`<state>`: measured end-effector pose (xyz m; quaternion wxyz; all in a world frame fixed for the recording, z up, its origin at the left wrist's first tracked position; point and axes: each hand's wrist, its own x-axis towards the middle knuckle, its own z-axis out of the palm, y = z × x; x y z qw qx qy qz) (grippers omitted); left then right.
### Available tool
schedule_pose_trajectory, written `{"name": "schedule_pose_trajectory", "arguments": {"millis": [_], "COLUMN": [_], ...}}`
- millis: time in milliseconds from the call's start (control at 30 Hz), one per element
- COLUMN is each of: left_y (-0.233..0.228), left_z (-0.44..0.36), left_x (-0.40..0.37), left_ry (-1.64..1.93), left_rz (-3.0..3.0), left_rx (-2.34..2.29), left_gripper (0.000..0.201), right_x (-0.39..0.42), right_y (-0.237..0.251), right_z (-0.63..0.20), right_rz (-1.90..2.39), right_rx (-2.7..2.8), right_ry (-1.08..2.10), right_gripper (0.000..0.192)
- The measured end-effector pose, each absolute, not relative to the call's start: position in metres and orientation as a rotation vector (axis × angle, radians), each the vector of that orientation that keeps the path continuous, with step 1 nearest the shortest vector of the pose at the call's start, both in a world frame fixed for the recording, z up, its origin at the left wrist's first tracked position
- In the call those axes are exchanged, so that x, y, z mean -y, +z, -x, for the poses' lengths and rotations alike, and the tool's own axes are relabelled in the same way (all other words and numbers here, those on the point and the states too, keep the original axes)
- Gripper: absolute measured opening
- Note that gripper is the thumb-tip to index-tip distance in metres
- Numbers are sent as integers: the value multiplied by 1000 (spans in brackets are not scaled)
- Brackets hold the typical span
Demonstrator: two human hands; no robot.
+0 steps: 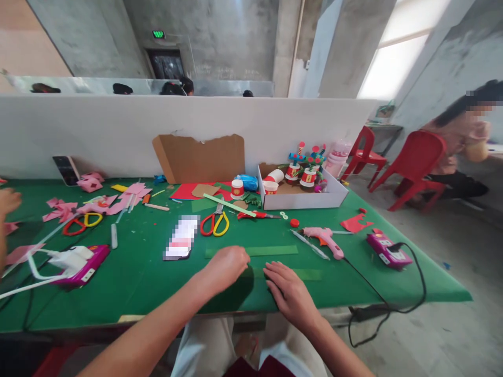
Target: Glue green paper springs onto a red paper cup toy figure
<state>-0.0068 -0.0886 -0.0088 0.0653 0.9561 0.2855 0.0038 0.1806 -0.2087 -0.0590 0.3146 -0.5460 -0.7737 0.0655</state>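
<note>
My left hand (226, 267) is closed just above the table, its fingers curled together. Whatever it may hold is hidden by the fingers. My right hand (290, 292) lies with fingers stretched out over a green paper strip (308, 274), covering part of it. Beyond both hands lies another green paper strip (274, 251), roughly parallel to the first. Scissors (215, 222) with red and yellow handles rest farther back, beside a pale green strip (229, 205). A phone (182, 238) with a lit screen is left of them. To the right is a pink glue gun (324, 236).
A white box (304, 200) holds paper-cup figures at the back. Purple power strips (389, 251) with cables sit at both sides. Pink paper scraps (63, 210) and more scissors (83, 223) lie left, near another person's hand (8, 201). A white partition (118, 136) stands behind.
</note>
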Motion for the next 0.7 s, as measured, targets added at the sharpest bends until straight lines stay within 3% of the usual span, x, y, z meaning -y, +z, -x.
{"name": "schedule_pose_trajectory", "arguments": {"millis": [167, 400, 700], "left_y": [-18, -25, -47], "left_z": [8, -2, 48], "left_x": [136, 129, 143], "left_ry": [-200, -66, 142], "left_rz": [-2909, -2937, -3034], "left_rx": [-1031, -1208, -1047], "left_gripper": [19, 17, 21], "right_x": [212, 202, 202], "right_y": [-63, -60, -56], "right_z": [-182, -172, -167], "right_rz": [1466, 1490, 1559], "right_rx": [1971, 2018, 2197], "right_ry": [166, 182, 158], "right_gripper": [30, 32, 25]}}
